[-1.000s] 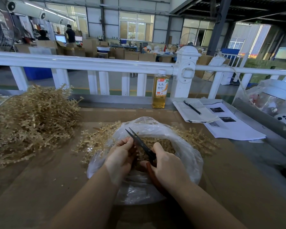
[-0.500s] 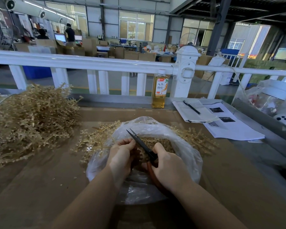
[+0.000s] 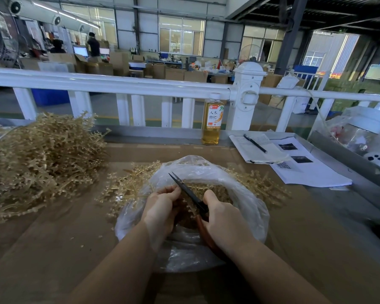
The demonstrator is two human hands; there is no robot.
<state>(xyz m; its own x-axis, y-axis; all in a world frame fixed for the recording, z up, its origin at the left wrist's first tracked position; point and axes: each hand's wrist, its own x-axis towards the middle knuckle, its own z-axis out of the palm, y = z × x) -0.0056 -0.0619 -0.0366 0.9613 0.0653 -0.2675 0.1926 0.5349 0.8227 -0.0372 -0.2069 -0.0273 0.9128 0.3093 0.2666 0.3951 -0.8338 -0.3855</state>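
- The scissors (image 3: 189, 194) sit over the mouth of the bag (image 3: 250, 207), at the near middle of the tabletop (image 3: 53, 238).
- Their long axis runs on a diagonal: the tip points up and to the left, away from the person, and the handles lie back toward the right wrist.
- The blades are dark, slim metal and read as 1 narrow strip tapering to a sharp tip. The handle loops are reddish brown and mostly hidden.
- The right hand (image 3: 223, 218) grips the handles, with the fingers curled under and the thumb up along the pivot.
- The left hand (image 3: 160, 208) has its fingers bent and pinches a thin tan sprig (image 3: 188, 208) just beside the blades. The sprig is knobbly, with small bead-like buds.
- The bag is clear, crinkled plastic with its rim rolled open, and holds a bed of small tan cuttings.
- More sprigs lie behind the bag on both sides, and 1 big tangled pile (image 3: 42, 154) sits at the far left. It looks stiff and twiggy.
- The tabletop is covered in flat brown cardboard.
- At the far edge stands 1 upright bottle (image 3: 212, 121) of amber liquid, in front of a white railing (image 3: 119, 84).
- A pen (image 3: 255, 143) lies on an open notebook (image 3: 263, 150) beside printed sheets (image 3: 312, 174).
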